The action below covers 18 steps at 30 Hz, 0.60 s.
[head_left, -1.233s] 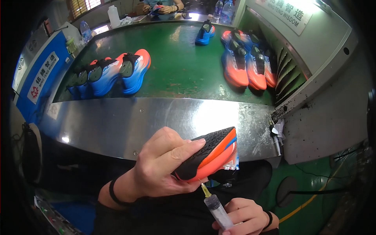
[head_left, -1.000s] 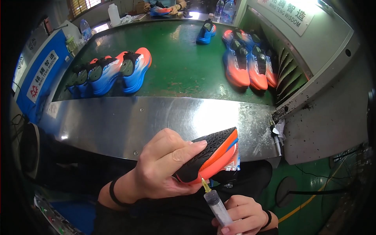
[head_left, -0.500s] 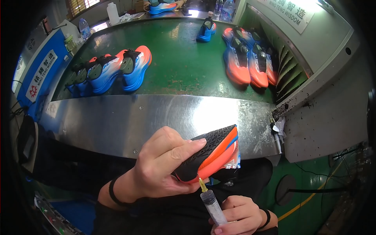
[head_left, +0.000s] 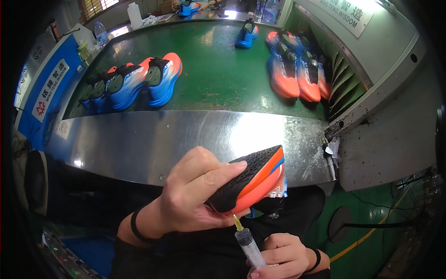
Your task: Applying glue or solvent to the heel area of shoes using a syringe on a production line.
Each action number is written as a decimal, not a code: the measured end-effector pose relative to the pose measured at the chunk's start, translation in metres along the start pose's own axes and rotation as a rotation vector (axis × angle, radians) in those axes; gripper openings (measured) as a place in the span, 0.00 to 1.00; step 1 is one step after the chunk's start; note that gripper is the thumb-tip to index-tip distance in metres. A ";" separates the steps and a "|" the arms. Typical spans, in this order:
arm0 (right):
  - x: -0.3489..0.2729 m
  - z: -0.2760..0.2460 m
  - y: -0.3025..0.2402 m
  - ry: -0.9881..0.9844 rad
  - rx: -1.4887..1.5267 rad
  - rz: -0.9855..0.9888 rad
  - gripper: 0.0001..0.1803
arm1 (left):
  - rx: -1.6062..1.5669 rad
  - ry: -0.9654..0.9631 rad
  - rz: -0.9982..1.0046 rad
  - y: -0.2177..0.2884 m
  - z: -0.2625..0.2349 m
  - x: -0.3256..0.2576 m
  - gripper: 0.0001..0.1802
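My left hand (head_left: 193, 193) is closed around a running shoe (head_left: 256, 196), tilted so its black textured sole faces up and away. The thumb lies across the sole. Orange midsole, a blue stripe and a white patterned upper show along the shoe's side. Below it, my right hand (head_left: 289, 256) grips a clear syringe (head_left: 251, 251) with a yellow-based needle. The needle tip meets the edge between sole and orange midsole, near my left fingers. Whether the tip goes in or only touches cannot be made out.
Beyond a metal ledge (head_left: 195, 135) lies a green conveyor belt (head_left: 213, 79). Several blue-and-orange shoes (head_left: 165, 81) stand at its left, more shoes (head_left: 284, 76) at its right beside a machine opening. Another syringe (head_left: 331, 162) hangs at the ledge's right end. A co-worker's hands hold a shoe (head_left: 189, 8) at the far end.
The needle tip and syringe have shifted slightly left along the sole edge. The shoe has turned a little in my left hand. The co-worker's shoe has changed position.
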State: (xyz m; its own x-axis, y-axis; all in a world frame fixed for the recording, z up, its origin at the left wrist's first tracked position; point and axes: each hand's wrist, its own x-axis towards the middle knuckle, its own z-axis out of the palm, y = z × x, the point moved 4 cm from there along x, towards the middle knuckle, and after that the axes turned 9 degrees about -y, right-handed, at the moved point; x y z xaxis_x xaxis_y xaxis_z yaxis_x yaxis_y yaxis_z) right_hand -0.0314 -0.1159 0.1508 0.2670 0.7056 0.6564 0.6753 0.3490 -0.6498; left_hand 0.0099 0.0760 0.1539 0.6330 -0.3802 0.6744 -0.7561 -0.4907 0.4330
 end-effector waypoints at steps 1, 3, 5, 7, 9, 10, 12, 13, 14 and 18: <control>-0.001 0.001 0.000 0.000 0.000 0.000 0.21 | 0.000 0.003 0.001 0.000 0.000 0.000 0.32; -0.001 0.002 0.000 0.004 0.004 0.002 0.22 | 0.002 0.006 -0.003 0.000 -0.001 -0.001 0.32; 0.001 -0.003 -0.002 -0.054 -0.011 -0.013 0.22 | 0.021 0.011 -0.022 -0.002 -0.004 -0.005 0.32; 0.000 -0.012 -0.012 -0.013 -0.043 -0.035 0.21 | 0.032 -0.001 -0.024 -0.003 -0.007 -0.005 0.32; -0.011 -0.023 -0.024 0.150 -0.113 -0.098 0.21 | 0.021 -0.010 -0.055 -0.007 -0.012 -0.001 0.31; -0.018 -0.033 -0.026 0.133 -0.203 -0.110 0.21 | 0.022 -0.032 -0.101 -0.012 -0.015 0.000 0.31; -0.048 -0.043 0.000 0.207 -0.303 -0.030 0.33 | 0.045 -0.063 -0.318 -0.034 -0.031 -0.027 0.28; -0.050 -0.053 0.003 0.150 -0.327 0.137 0.30 | 0.006 -0.096 -0.433 -0.049 -0.038 -0.041 0.28; -0.056 -0.053 0.007 0.231 -0.346 0.215 0.29 | -0.250 -0.025 -0.594 -0.067 -0.038 -0.061 0.28; -0.078 -0.059 0.028 0.370 -0.363 0.384 0.28 | -0.874 0.106 -1.011 -0.100 -0.025 -0.141 0.30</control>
State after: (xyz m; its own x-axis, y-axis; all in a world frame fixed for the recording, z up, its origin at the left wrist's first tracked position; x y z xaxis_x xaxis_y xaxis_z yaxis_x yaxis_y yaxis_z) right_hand 0.0069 -0.1978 0.1038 0.7114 0.4564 0.5344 0.6572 -0.1628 -0.7359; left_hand -0.0077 0.1984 0.0309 0.9876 -0.0695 -0.1407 0.1501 0.1555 0.9764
